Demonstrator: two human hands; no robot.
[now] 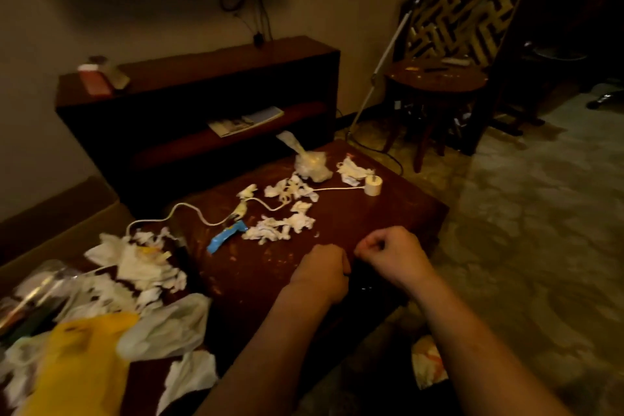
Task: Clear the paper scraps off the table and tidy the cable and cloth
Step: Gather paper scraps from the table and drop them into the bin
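Both hands sit at the near edge of the dark wooden bench, the left hand just beside the right hand. The fingers of both are curled in tight, and whether they hold anything cannot be told; a dark shape lies between and under them. Crumpled paper scraps lie scattered across the middle of the bench. A white cable snakes from the left through them to a small pale cylinder at the far right. A blue wrapper lies left of the scraps, and a knotted plastic bag on the far side. More crumpled paper is heaped at the left.
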